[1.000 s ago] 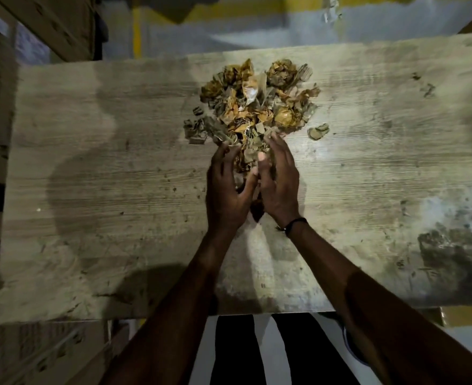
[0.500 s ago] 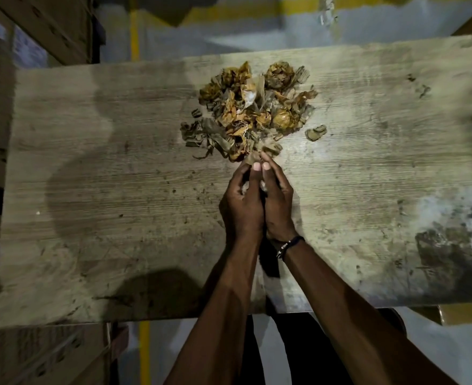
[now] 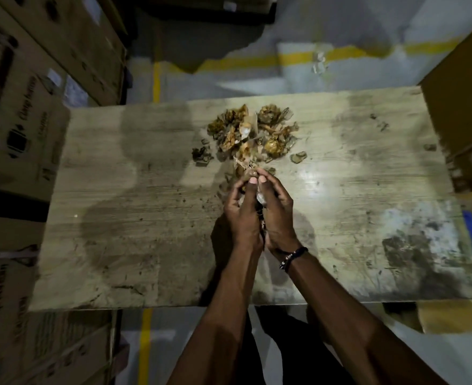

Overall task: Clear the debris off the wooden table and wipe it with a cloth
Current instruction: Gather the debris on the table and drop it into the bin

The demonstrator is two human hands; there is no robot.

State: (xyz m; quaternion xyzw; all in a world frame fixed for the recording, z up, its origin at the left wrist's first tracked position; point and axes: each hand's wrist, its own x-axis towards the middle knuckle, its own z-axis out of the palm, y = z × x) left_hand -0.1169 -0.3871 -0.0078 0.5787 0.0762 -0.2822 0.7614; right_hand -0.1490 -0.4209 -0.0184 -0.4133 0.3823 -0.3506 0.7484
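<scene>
- Two hands meet over the middle of the wooden table (image 3: 146, 218): my left hand (image 3: 241, 215) and my right hand (image 3: 277, 215), pressed side by side with the thumbs touching.
- Both have fingers curled inward, cupping a small clump of scraps (image 3: 247, 170) between them; bits of paper-like material stick out past the fingertips and show in the gap between the palms.
- Most of the debris pile (image 3: 254, 133) lies on the table just beyond the fingertips, toward the far edge.
- A loose piece (image 3: 298, 157) sits just right of the pile, and a darker cluster (image 3: 201, 157) lies at its left side.
- Small crumbs dot the tabletop around the hands.
- A dark bracelet (image 3: 293, 257) circles my right wrist.
- Cardboard boxes (image 3: 21, 120) stand to the left of the table.
</scene>
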